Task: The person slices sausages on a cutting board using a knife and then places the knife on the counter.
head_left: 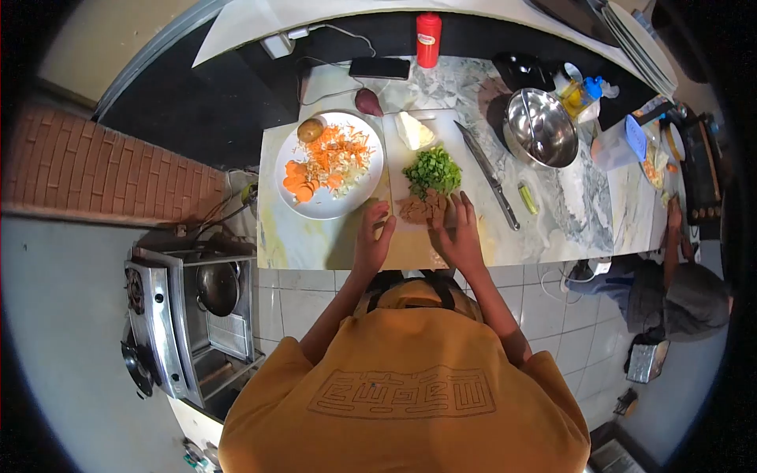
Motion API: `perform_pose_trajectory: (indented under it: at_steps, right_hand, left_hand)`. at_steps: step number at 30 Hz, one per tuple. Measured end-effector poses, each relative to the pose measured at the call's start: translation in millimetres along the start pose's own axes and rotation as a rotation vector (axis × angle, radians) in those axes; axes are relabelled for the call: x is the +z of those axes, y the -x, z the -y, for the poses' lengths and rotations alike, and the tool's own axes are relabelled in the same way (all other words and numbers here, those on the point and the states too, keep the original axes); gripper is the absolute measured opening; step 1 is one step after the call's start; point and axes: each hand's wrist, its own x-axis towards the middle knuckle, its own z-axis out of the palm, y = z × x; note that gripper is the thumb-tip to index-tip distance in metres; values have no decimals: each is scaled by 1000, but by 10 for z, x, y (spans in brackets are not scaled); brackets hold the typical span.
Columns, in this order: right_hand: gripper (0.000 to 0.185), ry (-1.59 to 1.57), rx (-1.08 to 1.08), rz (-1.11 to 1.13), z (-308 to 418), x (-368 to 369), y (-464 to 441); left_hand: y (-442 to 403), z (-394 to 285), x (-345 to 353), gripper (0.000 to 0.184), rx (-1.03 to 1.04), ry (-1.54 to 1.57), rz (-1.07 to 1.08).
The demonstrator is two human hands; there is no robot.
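Note:
On a white cutting board (404, 167) lie sliced brown meat (418, 210), chopped green herbs (433, 170) and a pale cabbage wedge (414, 131). My right hand (460, 230) touches the right side of the meat, fingers apart. My left hand (374, 232) is open between the board and a white plate (331, 211), holding nothing. The plate bears orange slices (298, 181), shredded orange and pale vegetables (337, 154) and a brown round vegetable (310, 130). A knife (490, 177) lies along the board's right side.
A steel bowl (541, 128) stands at the right, near a green piece (528, 199). Behind are a red bottle (428, 41), a phone (379, 68) and a purple onion (367, 102). Another person (694, 299) is at the far right. A stove (150, 315) stands at the left.

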Motion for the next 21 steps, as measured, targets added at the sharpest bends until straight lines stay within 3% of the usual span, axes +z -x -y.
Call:
perform_pose_trajectory:
  at_steps: [4,5,6,7,10,11,12,14,15,16,18,19,20,21]
  right_hand:
    - [64,43,-89,-83,374,159,56]
    - [64,47,-75,-99,529,166,58]
    - [65,5,-198,-41,698,164,79]
    - [66,-33,-319,13,821,191,88]
    - [60,231,-435,143,1021,356,82]
    - [55,122,-384,129,891,432,33]
    - [55,130,-362,112,866,429,-24]
    - [53,451,-240,-130,870,415,-97]
    - [53,461,-234,-145,904,423,-59]
    - [53,145,-188,-139,940,446,-13]
    - [56,-481,-112,-131,990,481,82]
    - [65,-743,-85,-15,975,501,151]
    - [65,-727,-98,-50,974,538,270]
    - [70,-1412,-33,87,975,588,422]
  left_hand:
    - [-135,-145,-224,41,-95,126,250]
    - [-161,-216,-274,44,-415,786,385]
    - [-160,-262,-310,48,-754,1447,493]
    - [-156,-312,-292,58,-745,1256,461]
    - [-202,-577,-163,64,-760,1394,723]
    - [-170,-497,-160,67,-704,1174,495]
    - [-194,-576,-239,67,-720,1167,521]
    - [-321,-990,-456,64,-532,868,577]
    - [-246,-1195,-510,58,-427,840,538]
    - [-138,-1290,-539,58,-418,841,556]
    - [86,-1428,-505,55,115,461,594]
    - [138,-1362,-451,55,432,305,629]
    - [253,-1329,-415,57,556,153,721]
    - [336,-1188,-302,58,732,-110,767]
